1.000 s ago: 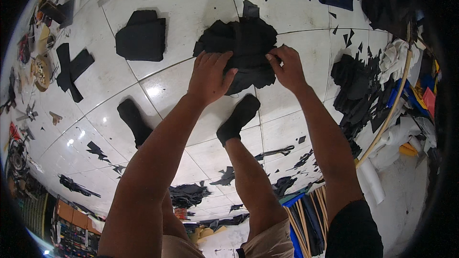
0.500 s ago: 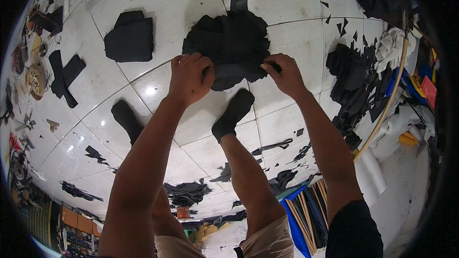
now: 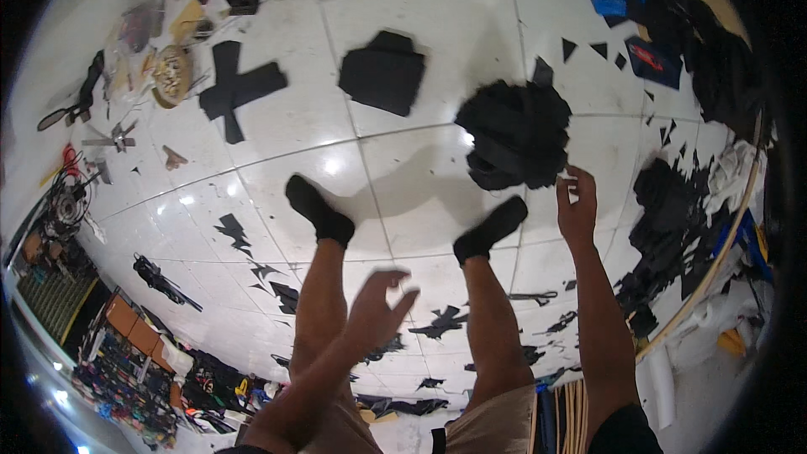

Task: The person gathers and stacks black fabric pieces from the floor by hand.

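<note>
Head view: person is standing in dark socks on a white tiled floor (image 3: 294,130), both bare arms reaching forward. Right hand (image 3: 577,206) is hovering low at the near right edge of a ragged, rounded black cloth pile (image 3: 517,134), thumb and fingers bending together; I cannot tell whether they are pinching the fabric or only meeting its rim. Left hand (image 3: 374,307) is hanging near, between the legs, well apart from the pile: fingers curling loosely, thumb apart, nothing in the grasp, outline blurring.

The pile is lying just beyond the right foot (image 3: 492,231), a grey-black tab (image 3: 543,72) sticking out at its far side. To its left, a neat folded black stack (image 3: 382,74) is lying flat; farther left, black strips (image 3: 235,91) are crossing each other. Far right, dark triangular scraps (image 3: 569,49) are scattering toward a red cutter (image 3: 646,55), which is resting on a dark flat piece. At right, a larger heap of black cloth (image 3: 664,210) is spreading. Nearer, scissors (image 3: 532,297) are lying between right leg and right forearm.
</note>
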